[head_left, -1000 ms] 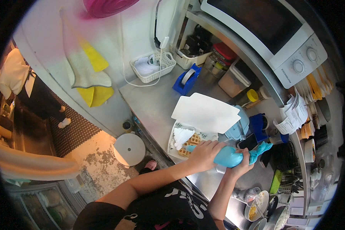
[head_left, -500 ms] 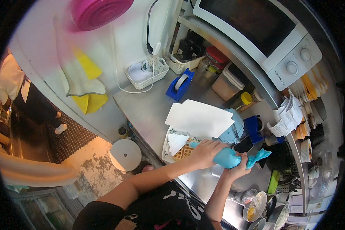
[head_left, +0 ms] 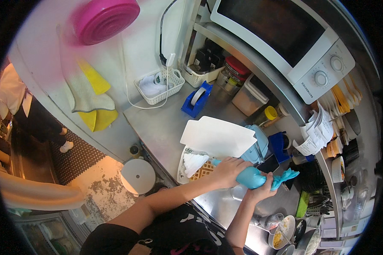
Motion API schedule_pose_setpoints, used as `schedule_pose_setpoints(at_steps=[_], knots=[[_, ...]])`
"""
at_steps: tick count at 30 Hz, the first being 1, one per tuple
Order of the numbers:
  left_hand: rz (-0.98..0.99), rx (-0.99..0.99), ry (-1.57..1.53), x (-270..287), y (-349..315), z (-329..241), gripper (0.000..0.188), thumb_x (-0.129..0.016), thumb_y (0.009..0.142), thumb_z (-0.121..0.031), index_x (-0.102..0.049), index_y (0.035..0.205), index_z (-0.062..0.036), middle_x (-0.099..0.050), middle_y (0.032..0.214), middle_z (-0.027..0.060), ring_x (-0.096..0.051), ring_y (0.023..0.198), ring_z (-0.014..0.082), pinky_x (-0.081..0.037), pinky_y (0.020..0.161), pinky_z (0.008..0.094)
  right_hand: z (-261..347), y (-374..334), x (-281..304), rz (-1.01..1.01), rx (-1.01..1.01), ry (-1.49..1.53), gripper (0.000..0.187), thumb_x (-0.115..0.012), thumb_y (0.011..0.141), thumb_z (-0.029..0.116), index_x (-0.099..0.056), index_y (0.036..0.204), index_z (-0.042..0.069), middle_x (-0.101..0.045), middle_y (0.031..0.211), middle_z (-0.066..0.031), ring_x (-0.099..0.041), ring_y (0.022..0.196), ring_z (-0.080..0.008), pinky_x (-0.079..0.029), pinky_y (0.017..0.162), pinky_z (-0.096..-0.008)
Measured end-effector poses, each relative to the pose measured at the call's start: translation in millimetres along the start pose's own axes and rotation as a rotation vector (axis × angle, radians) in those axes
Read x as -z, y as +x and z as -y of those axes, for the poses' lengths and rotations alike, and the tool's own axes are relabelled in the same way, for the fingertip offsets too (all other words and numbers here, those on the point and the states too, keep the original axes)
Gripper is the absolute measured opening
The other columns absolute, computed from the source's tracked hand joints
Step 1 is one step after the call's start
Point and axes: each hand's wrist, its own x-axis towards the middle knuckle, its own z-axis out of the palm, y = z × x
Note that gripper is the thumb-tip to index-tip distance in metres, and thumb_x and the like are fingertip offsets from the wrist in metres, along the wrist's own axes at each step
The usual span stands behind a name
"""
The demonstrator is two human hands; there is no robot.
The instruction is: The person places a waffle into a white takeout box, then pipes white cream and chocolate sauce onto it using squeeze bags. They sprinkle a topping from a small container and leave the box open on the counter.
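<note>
A blue piping bag (head_left: 252,177) lies between both hands above a steel counter (head_left: 166,123). My left hand (head_left: 226,171) grips the bag near its tip. My right hand (head_left: 261,192) squeezes its fat twisted end. The tip points at a white takeaway box (head_left: 184,170) holding a waffle (head_left: 205,169) partly covered in white cream (head_left: 194,162). The box's open white lid (head_left: 217,136) stands behind it.
A blue tape dispenser (head_left: 196,98) and a white basket (head_left: 159,87) sit at the counter's back. A microwave (head_left: 285,38) rests on a shelf above jars. Bowls (head_left: 281,236) lie near the front right. Another person (head_left: 21,106) stands far left on a mat.
The view has shifted, so the counter and box sit lower in the picture. Both hands stay on the piping bag over the waffle, and more cream seems to cover it.
</note>
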Motion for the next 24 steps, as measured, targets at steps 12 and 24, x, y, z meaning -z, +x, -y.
schedule_pose_setpoints(at_steps=[12,24], knots=[[-0.046,0.03,0.038,-2.3,-16.0,-15.0,0.06,-0.075,0.059,-0.015,-0.052,0.115,-0.0122,-0.06,0.097,0.0084,-0.059,0.09,0.031,-0.044,0.079,0.0424,7.5,-1.3,10.2,0.029,-0.063,-0.026,0.01,-0.057,0.082,0.001,-0.051,0.073,0.001,-0.053,0.063,-0.0063,-0.051,0.054,-0.0143,-0.043,0.053,-0.0297],[-0.071,0.114,0.097,2.9,-32.2,-26.8,0.059,-0.074,0.059,-0.013,-0.052,0.114,-0.0114,-0.06,0.094,0.0096,-0.061,0.086,0.0304,-0.044,0.076,0.0409,13.5,-8.2,9.8,0.094,-0.124,-0.027,0.005,-0.056,0.08,-0.001,-0.052,0.077,0.0,-0.054,0.063,-0.0063,-0.051,0.054,-0.0141,-0.043,0.054,-0.0284]])
